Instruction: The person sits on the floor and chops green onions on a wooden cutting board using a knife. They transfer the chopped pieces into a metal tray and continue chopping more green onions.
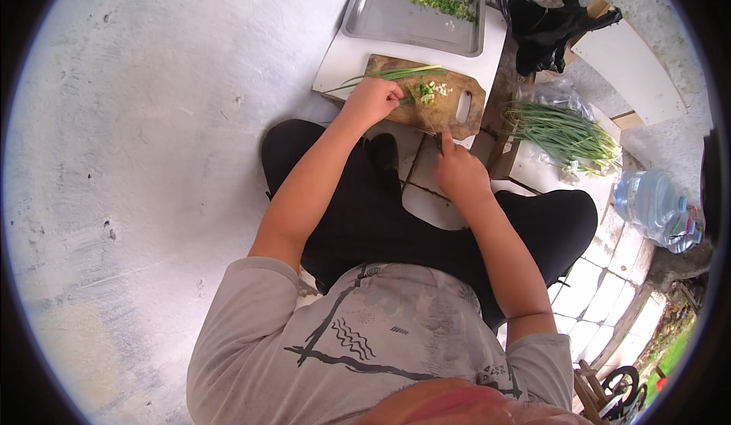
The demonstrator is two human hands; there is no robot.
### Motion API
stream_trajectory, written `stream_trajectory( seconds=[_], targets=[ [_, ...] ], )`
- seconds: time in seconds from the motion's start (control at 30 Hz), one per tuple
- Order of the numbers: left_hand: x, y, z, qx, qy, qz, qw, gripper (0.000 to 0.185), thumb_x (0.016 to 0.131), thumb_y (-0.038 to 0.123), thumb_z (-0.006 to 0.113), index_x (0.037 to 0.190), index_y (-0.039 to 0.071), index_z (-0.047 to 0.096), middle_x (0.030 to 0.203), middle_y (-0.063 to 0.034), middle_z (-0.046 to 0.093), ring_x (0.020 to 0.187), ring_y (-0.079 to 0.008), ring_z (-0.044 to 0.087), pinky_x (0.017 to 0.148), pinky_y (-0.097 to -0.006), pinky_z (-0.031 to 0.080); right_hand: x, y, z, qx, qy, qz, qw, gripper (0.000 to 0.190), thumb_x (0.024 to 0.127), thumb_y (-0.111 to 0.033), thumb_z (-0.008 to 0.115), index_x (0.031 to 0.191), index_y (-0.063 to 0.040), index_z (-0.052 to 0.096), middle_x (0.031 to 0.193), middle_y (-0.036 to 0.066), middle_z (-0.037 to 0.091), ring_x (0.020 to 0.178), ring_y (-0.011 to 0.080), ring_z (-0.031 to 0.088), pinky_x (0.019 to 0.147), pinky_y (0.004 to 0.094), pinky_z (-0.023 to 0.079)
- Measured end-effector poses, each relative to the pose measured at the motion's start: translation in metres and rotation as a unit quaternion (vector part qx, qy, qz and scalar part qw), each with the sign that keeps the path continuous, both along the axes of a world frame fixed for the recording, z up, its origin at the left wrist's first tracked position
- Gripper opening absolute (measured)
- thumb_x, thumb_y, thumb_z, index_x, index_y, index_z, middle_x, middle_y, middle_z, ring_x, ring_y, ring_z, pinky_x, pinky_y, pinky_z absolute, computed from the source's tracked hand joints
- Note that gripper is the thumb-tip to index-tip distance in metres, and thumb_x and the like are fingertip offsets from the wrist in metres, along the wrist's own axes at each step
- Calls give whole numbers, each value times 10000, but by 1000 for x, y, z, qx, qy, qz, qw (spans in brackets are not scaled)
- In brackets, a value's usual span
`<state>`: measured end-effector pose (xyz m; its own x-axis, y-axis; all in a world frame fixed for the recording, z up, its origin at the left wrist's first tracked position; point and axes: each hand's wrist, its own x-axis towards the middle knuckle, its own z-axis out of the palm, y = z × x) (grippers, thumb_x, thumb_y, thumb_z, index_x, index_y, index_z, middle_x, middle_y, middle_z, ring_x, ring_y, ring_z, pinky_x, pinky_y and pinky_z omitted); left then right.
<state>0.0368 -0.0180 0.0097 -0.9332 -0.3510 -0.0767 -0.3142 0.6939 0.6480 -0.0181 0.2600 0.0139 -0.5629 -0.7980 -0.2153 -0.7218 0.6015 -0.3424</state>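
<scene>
A wooden cutting board with a slot handle lies on a low white table. My left hand is over its left side, fingers pinched on green onion stalks whose cut ends show just past the fingertips. More long green onions stretch along the board's far edge, behind that hand. My right hand grips the dark handle of a knife. The thin blade, seen nearly edge-on, slants up and left across the board. Chopped green onion, green and white, sits just right of the blade.
Beyond the board stands a metal tray holding chopped greens. At right, a bunch of green onions rests on plastic on another low surface, near a black plastic bag and large water bottles. A wall rises at left.
</scene>
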Motion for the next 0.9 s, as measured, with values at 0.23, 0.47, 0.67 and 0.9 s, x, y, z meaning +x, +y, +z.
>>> stream_trajectory(
  seconds=[0.23, 0.47, 0.67, 0.9],
  targets=[
    [3, -3, 4, -37, -10, 31, 999, 204, 932, 70, 764, 1123, -2, 770, 964, -146, 823, 918, -278, 804, 845, -381, 623, -3, 1, -2, -32, -3, 2, 999, 587, 1060, -235, 628, 1570, -12, 443, 1116, 243, 749, 984, 430, 771, 845, 523, 639],
    [-2, 3, 3, 34, 42, 37, 998, 209, 893, 53, 814, 1093, 9, 771, 949, -141, 821, 887, -256, 801, 822, -361, 621, -3, 9, 1, -117, -24, -4, 993, 588, 1051, -224, 649, 1563, -12, 453, 1105, 249, 749, 966, 449, 759, 842, 543, 626],
    [-8, 6, -5, 27, 45, 38, 998, 224, 871, 60, 847, 1067, 7, 751, 941, -135, 820, 858, -240, 797, 797, -352, 615, 0, 7, -8, -122, -23, 15, 992, 586, 1056, -234, 637, 1559, -1, 446, 1090, 258, 749, 952, 461, 763, 832, 549, 629],
    [-7, 5, -3, 45, 32, 20, 998, 225, 847, 66, 858, 1025, 7, 733, 880, -121, 798, 830, -237, 781, 763, -354, 604, -6, -16, -18, -64, -14, 10, 998, 558, 1058, -211, 615, 1541, 17, 451, 1049, 259, 749, 918, 441, 783, 797, 538, 650]
  ],
)
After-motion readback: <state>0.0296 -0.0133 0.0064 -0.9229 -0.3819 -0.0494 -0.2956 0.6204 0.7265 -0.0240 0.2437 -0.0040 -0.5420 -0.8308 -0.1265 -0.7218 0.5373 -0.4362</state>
